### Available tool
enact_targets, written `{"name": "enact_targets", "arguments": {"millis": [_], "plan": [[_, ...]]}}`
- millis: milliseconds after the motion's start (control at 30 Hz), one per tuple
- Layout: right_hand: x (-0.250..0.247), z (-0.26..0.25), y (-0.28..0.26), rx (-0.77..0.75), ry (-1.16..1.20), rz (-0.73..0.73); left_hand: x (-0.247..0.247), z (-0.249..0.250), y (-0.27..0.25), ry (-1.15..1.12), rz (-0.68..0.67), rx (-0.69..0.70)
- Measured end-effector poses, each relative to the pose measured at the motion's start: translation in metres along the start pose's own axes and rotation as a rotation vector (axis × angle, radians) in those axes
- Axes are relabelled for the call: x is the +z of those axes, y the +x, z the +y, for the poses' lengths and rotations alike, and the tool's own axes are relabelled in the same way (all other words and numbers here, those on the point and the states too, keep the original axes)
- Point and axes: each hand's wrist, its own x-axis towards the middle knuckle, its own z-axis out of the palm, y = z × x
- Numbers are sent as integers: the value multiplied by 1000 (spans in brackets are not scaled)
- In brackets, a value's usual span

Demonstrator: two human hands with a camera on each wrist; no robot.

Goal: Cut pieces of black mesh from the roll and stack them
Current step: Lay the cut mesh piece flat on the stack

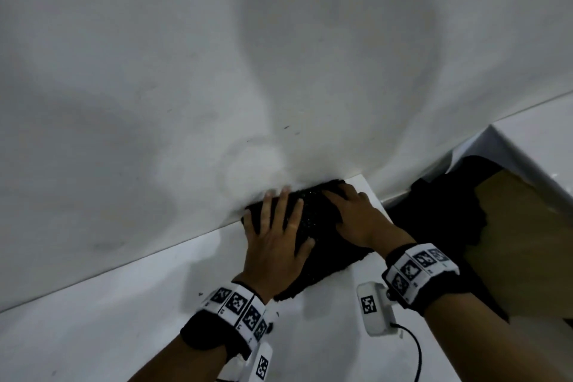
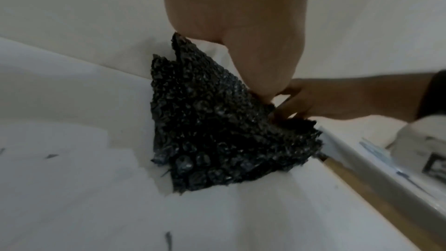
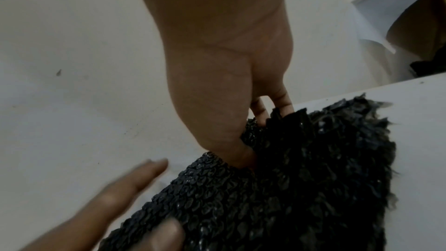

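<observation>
A stack of cut black mesh pieces [image 1: 313, 214] lies at the far right corner of the white table [image 1: 124, 304], touching the wall. My left hand [image 1: 279, 220] lies flat on the stack's left part with fingers spread and straight. My right hand [image 1: 350, 211] rests on the right part, fingers reaching toward the wall edge. The left wrist view shows the knobbly mesh [image 2: 217, 131] below my left palm [image 2: 253, 45], with the right hand [image 2: 313, 100] at its far side. In the right wrist view my right thumb [image 3: 241, 152] presses into the mesh [image 3: 289, 188]. No roll or cutting tool is visible.
The white wall [image 1: 217, 71] rises directly behind the stack. Right of the table edge, more black mesh [image 1: 434, 211] hangs beside a brown cardboard surface [image 1: 521, 242]. Another white surface [image 1: 542, 146] stands at the far right. Small dark scraps dot the table.
</observation>
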Motion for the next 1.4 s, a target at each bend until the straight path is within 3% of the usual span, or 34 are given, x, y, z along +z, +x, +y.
{"name": "enact_targets", "arguments": {"millis": [100, 167, 233, 300, 433, 533, 767, 900, 1100, 1400], "plan": [[-8, -16, -9, 84, -113, 7, 14, -5, 9, 73, -231, 0], [-12, -32, -17, 104, -249, 183, 21, -7, 15, 66, -318, -38], [-9, -49, -19, 7, -288, 378, 21, -6, 20, 40, -337, -73], [4, -57, -14, -132, -206, 405, 22, -7, 21, 11, -335, -87], [28, -44, -7, -153, -101, 209, 29, -12, 18, -41, -320, -126], [37, -29, -6, -201, -76, 219, 29, -14, 18, -183, -266, -169], [44, -17, 2, -62, -45, 288, 32, -20, 18, -161, -273, -105], [46, -16, 0, -36, 76, 356, 48, -28, 9, -136, -171, -59], [49, -17, 4, 117, 154, 350, 55, -30, -1, -266, -105, -237], [50, -19, 9, 121, 99, 368, 58, -34, 3, -339, -136, -257]]}}
